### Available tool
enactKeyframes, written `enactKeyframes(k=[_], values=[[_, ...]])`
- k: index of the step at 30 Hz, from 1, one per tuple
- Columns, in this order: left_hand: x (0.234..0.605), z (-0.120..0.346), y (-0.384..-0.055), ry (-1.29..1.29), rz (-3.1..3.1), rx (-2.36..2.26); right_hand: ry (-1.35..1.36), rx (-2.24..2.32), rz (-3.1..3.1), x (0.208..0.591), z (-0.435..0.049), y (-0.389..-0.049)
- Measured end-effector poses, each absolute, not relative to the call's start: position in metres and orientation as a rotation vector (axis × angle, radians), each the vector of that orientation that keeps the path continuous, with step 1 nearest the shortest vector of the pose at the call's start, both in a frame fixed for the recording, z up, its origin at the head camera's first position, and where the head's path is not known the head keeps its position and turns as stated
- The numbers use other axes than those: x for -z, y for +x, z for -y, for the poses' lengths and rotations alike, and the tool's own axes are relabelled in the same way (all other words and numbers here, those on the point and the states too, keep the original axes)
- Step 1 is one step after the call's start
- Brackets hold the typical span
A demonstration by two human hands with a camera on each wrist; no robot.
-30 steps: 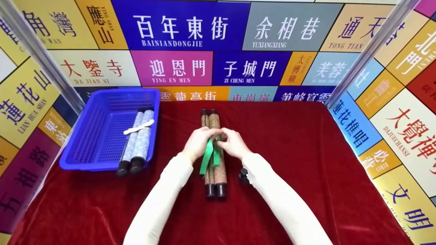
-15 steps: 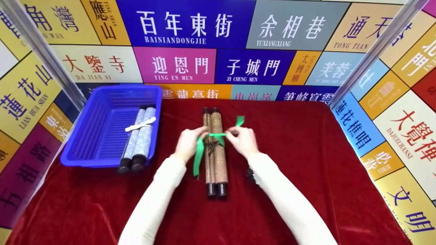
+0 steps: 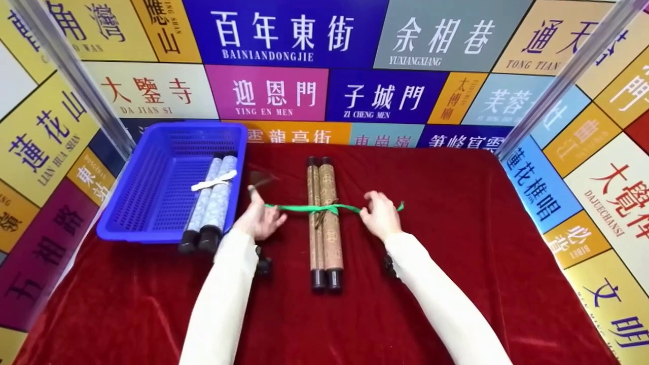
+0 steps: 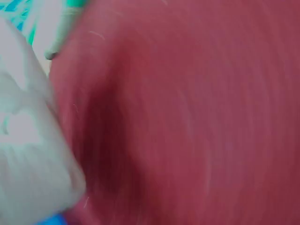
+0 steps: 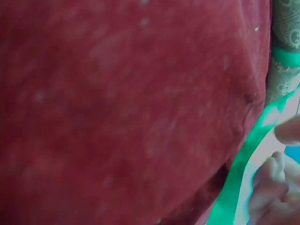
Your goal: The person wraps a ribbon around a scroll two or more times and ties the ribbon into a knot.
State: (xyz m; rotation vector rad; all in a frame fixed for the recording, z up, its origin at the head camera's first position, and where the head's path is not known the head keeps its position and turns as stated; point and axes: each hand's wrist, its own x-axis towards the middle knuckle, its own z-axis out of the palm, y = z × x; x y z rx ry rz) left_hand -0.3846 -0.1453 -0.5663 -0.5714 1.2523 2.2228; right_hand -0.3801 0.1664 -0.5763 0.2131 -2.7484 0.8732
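Two brown patterned scrolls with dark end caps lie side by side on the red cloth. A green ribbon is knotted across their middle, with a thin dark cord hanging by the knot. My left hand, on the scrolls' left, holds one ribbon end, partly hidden and blurred at the fingers. On the other side my right hand pinches the opposite end, whose tip shows beyond the hand. Both ribbon tails stretch nearly straight. In the right wrist view the ribbon runs past my fingertips.
A blue plastic basket stands on the left, close to my left hand. Two pale blue scrolls tied with a white ribbon lean over its front rim. Sign-covered panels with clear posts border the red cloth.
My hands have moved apart from above the scrolls, left hand leftward and right hand rightward. The loosely hanging green tails are now drawn out sideways from a small knot.
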Motion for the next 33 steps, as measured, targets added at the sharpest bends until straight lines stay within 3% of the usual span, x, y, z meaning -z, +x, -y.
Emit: enactKeyframes(k=[3,5,9,12,21,26,33], values=[[0.560,0.127,-0.385,-0.496,-1.069,-2.404,0.420,-1.004,2.593,0.580,-0.157,-0.384],[0.559,0.106,-0.382,-0.360,-1.419,-2.429,0.513,-1.065,2.588,0.579,-0.150,-0.385],[0.561,0.083,-0.374,0.059,-2.529,-1.721,0.557,-1.183,2.719,0.577,-0.136,-0.382],[0.566,0.082,-0.369,0.327,-2.837,-1.254,0.523,-1.182,2.801,0.576,-0.129,-0.380],[0.568,0.088,-0.370,0.049,-3.009,-0.940,0.356,-1.106,2.872,0.576,-0.127,-0.379],[0.569,0.092,-0.371,0.031,-2.951,-0.964,0.229,-1.222,2.940,0.577,-0.127,-0.380],[0.565,0.092,-0.375,0.112,-2.678,-1.527,-0.046,-2.014,2.690,0.570,-0.125,-0.383]])
